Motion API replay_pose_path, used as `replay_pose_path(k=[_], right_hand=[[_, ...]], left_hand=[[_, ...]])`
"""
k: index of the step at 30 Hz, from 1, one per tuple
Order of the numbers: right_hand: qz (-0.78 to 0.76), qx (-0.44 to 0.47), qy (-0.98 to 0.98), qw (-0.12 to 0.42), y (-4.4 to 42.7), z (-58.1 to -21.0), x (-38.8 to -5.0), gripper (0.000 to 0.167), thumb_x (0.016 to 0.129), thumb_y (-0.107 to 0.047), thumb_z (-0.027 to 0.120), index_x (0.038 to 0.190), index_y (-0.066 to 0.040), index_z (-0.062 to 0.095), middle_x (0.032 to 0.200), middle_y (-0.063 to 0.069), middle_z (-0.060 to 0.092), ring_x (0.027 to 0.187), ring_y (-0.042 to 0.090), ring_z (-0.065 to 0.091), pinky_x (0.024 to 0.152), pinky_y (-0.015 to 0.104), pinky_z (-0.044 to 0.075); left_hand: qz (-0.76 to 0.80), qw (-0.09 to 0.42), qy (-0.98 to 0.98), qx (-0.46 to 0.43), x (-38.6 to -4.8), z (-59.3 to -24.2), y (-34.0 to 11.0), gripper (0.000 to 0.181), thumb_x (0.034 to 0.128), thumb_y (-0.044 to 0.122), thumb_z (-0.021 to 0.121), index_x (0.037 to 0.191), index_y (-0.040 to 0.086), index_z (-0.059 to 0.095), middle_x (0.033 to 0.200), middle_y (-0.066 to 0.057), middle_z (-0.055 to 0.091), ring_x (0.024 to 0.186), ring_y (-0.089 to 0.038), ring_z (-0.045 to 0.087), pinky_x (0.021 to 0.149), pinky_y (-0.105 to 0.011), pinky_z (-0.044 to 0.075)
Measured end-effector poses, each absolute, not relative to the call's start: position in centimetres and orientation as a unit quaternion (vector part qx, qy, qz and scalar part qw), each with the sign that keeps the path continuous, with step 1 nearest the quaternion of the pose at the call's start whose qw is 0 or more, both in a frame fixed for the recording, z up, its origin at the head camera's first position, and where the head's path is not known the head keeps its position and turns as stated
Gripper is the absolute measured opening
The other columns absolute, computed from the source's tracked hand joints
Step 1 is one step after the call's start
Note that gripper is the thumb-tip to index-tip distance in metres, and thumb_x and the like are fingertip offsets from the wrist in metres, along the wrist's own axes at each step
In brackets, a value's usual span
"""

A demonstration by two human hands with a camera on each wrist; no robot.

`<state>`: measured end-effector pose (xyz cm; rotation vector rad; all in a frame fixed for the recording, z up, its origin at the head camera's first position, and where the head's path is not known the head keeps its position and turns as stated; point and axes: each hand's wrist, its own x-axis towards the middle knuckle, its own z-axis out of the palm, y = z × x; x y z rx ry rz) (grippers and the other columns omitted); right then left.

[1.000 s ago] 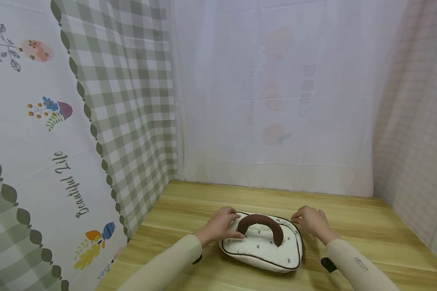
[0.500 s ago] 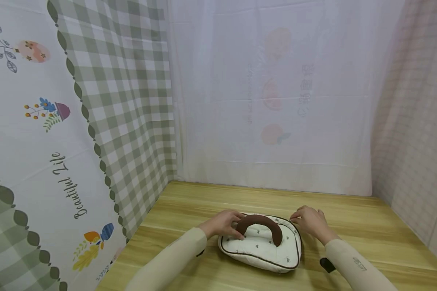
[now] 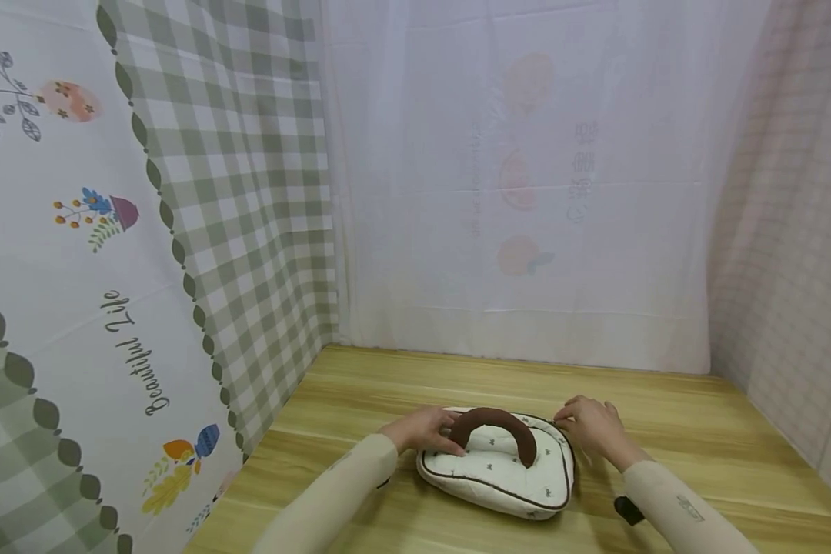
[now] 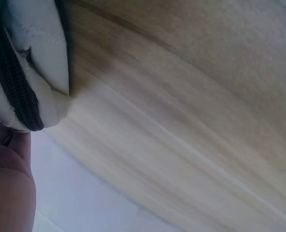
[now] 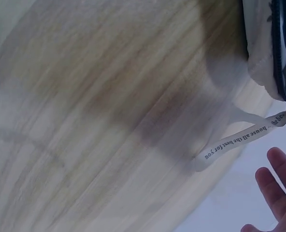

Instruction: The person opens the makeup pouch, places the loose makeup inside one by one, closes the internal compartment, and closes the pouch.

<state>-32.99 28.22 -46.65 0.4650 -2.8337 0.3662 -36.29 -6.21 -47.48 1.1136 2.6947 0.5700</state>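
A white quilted bag with small dark bows, dark piping and a brown arched handle lies on the wooden table. My left hand grips its far left corner, thumb on top beside the handle's left end. In the left wrist view, those fingers meet the bag's edge beside a black zipper. At the far right corner my right hand pinches a white printed ribbon pull between thumb and forefinger. Its other fingers are spread. A black zipper runs close by.
The wooden table extends around the bag. A green checked cloth hangs at the left, a white sheet at the back, and a pale gridded sheet at the right.
My left hand has moved slightly right, and its fingers have closed in on the bag's corner. The right hand stays nearly still at the far right corner.
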Motion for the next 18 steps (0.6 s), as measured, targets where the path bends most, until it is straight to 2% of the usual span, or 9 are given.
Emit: replay_pose_path(k=[6,18], right_hand=[[0.111,0.181,-0.969,0.13,28.7,-46.5,-32.6,0.008,0.086,-0.013,0.075,0.085,-0.02,0.079,0.107,0.015,0.07,0.1,0.038,0.064,0.09,0.077,0.028],[0.112,0.198,-0.965,0.127,30.3,-47.3,-29.9,0.006,0.085,-0.021,0.076,0.085,-0.015,0.078,0.104,0.009,0.071,0.098,0.036,0.065,0.09,0.079,0.029]], left_hand=[[0.184,0.082,0.908,0.367,-36.3,-48.0,-6.3,0.043,0.0871,0.046,0.074,0.117,0.016,0.074,0.142,0.004,0.055,0.128,-0.012,0.052,0.103,-0.024,0.041],[0.197,0.073,0.917,0.338,-35.7,-48.1,-6.2,0.046,0.0857,0.046,0.076,0.117,0.013,0.074,0.142,0.003,0.054,0.127,-0.014,0.053,0.102,-0.024,0.041]])
